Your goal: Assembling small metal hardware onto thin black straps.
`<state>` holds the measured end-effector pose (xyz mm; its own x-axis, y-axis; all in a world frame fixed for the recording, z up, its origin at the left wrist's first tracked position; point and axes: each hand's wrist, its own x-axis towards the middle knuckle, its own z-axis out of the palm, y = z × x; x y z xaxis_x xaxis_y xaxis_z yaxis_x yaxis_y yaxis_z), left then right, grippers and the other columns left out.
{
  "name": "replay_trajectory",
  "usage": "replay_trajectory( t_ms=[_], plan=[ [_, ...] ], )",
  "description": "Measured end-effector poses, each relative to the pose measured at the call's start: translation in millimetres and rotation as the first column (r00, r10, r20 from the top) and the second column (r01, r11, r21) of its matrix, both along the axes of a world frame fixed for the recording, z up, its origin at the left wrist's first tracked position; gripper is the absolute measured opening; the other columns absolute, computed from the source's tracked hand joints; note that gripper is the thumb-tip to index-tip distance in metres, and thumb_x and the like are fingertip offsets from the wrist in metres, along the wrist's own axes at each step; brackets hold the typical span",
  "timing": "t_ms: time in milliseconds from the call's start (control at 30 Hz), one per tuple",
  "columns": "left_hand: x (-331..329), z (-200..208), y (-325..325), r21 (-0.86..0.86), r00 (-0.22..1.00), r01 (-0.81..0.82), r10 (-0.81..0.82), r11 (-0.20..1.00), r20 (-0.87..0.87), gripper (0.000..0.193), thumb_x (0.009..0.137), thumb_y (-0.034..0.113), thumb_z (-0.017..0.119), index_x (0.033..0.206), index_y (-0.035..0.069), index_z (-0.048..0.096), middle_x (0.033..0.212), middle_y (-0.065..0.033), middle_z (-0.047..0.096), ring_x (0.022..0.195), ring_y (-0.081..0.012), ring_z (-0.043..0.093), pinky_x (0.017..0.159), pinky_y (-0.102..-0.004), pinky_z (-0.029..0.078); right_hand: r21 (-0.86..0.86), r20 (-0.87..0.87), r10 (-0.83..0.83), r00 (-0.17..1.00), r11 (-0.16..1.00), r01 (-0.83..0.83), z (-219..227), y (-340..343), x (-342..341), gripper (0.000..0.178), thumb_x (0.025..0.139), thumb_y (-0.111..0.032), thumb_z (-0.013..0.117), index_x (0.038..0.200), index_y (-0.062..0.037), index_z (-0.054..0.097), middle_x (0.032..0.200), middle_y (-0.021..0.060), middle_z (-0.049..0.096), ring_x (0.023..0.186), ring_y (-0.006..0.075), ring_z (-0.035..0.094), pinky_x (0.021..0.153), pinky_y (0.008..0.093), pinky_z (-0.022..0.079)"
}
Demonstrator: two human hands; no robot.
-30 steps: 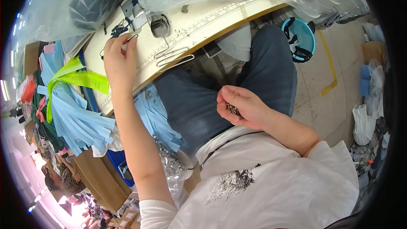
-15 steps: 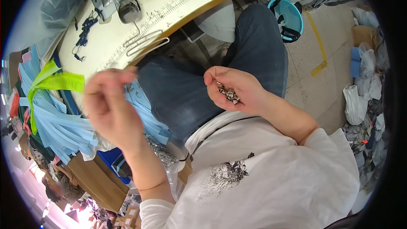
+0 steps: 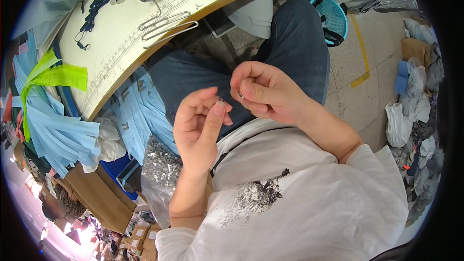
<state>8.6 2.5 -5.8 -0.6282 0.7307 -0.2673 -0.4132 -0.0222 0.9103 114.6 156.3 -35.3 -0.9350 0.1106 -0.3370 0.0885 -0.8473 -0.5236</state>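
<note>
1. A small metal piece (image 3: 240,95) glints near the middle of the frame, at the fingertips of the right hand (image 3: 273,92).
2. That hand's grip is curled in and clamped on the piece; I can't see what else its palm may hide.
3. Just to the left in the frame, the left hand (image 3: 195,123) is raised, thumb close to the fingertips; whether its grip pinches anything, I cannot tell.
4. The two hands stay clear of each other, above dark trousers (image 3: 299,34).
5. Upper left, the white bench (image 3: 116,34) carries a bent wire (image 3: 166,21) and dark cords (image 3: 92,13).
6. At the left, a bright green strip (image 3: 53,75) lies over light-blue strips (image 3: 63,121).
7. Upper right, a turquoise basket (image 3: 335,17) stands on the floor (image 3: 343,70).
</note>
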Motion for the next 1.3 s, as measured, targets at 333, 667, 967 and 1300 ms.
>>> replay_trajectory(
  t_ms=[333,667,967,1300],
  plan=[
    [3,6,1,-0.029,0.986,-0.020,0.015,0.999,-0.164,0.015,0.092,-0.002,0.060,0.106,-0.004,0.062,0.097,-0.0103,0.064,0.077,-0.0115,0.060,0.066,-0.0235,0.050,0.042,0.032,-0.021,0.999,0.999,0.020,13,5,3,0.016,0.094,-0.015,0.063,0.104,-0.0024,0.064,0.084,-0.0001,0.062,0.052,-0.0005,0.039,0.042,0.0165,0.023],
    [5,15,1,-0.148,0.933,-0.012,-0.042,0.989,-0.357,0.011,0.088,-0.005,0.063,0.099,-0.005,0.064,0.094,-0.0109,0.063,0.080,-0.0141,0.062,0.068,-0.0214,0.048,0.039,-0.052,-0.082,0.995,0.996,0.084,-4,0,6,0.020,0.081,-0.005,0.076,0.092,-0.0065,0.059,0.088,0.0060,0.059,0.059,0.0037,0.046,0.048,0.0173,0.034],
    [6,15,10,-0.236,0.607,-0.063,-0.150,0.970,-0.780,0.014,0.079,-0.005,0.069,0.092,-0.002,0.065,0.080,-0.0102,0.064,0.065,-0.0202,0.059,0.059,-0.0271,0.045,0.563,-0.188,-0.163,0.969,0.790,0.242,-1,-4,3,0.026,0.073,-0.003,0.082,0.089,-0.0063,0.062,0.090,0.0061,0.062,0.075,0.0093,0.055,0.064,0.0224,0.043],
    [8,10,5,-0.272,0.783,-0.076,-0.111,0.959,-0.612,0.006,0.083,-0.004,0.067,0.088,-0.002,0.064,0.076,-0.0093,0.063,0.064,-0.0171,0.058,0.058,-0.0250,0.044,0.658,-0.201,-0.157,0.967,0.709,0.252,4,-6,5,0.017,0.079,0.003,0.074,0.093,-0.0014,0.066,0.093,0.0090,0.064,0.079,0.0110,0.059,0.067,0.0223,0.045]
  ],
)
